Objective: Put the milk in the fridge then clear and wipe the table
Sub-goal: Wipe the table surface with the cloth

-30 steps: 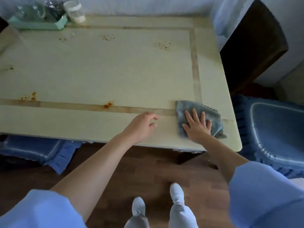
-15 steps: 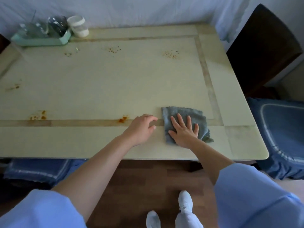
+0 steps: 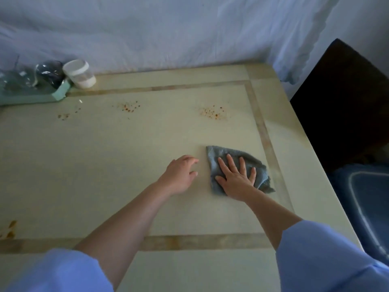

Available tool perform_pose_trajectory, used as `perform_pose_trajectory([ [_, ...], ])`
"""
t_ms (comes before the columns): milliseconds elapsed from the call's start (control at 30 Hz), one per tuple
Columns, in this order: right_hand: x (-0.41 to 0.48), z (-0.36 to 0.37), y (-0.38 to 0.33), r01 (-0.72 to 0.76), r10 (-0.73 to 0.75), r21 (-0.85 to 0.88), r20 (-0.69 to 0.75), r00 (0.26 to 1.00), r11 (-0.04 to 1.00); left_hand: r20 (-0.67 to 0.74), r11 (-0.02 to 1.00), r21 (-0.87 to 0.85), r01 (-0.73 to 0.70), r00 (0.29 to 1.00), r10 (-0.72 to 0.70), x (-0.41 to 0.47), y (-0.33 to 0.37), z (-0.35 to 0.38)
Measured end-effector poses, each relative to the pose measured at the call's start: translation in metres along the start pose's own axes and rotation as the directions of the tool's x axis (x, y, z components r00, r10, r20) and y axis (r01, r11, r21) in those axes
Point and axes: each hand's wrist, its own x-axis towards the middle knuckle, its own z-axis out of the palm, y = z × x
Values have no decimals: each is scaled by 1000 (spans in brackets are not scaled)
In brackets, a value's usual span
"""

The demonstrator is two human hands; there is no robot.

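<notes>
A pale cream table (image 3: 101, 165) with tan inlay strips fills the view. My right hand (image 3: 235, 178) lies flat, fingers spread, pressing a grey cloth (image 3: 220, 155) onto the tabletop right of centre. Just left of the cloth, my left hand (image 3: 181, 175) rests on the table with loosely curled fingers and holds nothing. Orange-brown speck stains sit farther back: one patch (image 3: 212, 112) beyond the cloth, another (image 3: 129, 107) at the middle, a small one (image 3: 63, 116) to the left. A larger smear (image 3: 9, 230) marks the left edge. No milk is visible.
A mint-green tray (image 3: 31, 98) with glassware stands at the back left, a white-lidded jar (image 3: 79, 73) beside it. A white sheet (image 3: 168, 28) hangs behind the table. A dark chair back (image 3: 341, 102) and a blue cushioned seat (image 3: 366, 207) are at the right.
My right hand has pushed the cloth away from the front edge, across the inlay strip, toward the table's middle. My left hand moved forward alongside it. The view has closed in on the tabletop.
</notes>
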Motion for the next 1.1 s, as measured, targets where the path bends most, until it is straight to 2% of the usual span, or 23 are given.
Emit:
perform_pose_trajectory([
  [167,77,-39,-2,12,-12,-10,-10,1000,1000,-6,999,25,33,999,-33,70,-17,-21],
  [300,138,-66,-9,34,-34,-21,-20,999,999,7,991,109,81,997,-82,114,-37,-33],
  [500,191,-93,-15,35,-36,-34,-32,999,999,45,991,121,63,997,-69,139,-54,-37],
  [667,209,-97,-36,3,-4,-39,-45,999,999,5,994,109,19,1000,-20,141,-69,-38],
  [767,205,-90,-47,58,-61,-53,-53,997,997,-47,990,100,103,994,-98,140,-78,-40],
  [867,199,-90,-31,81,-87,-75,-78,993,994,-35,989,90,120,993,-117,142,-75,-46],
  [1000,188,-98,10,-70,65,-36,-123,990,997,0,992,92,88,996,-88,143,-74,-49],
  [1100,187,-98,0,-178,176,-9,-118,977,984,28,994,104,42,999,-45,143,-78,-51],
])
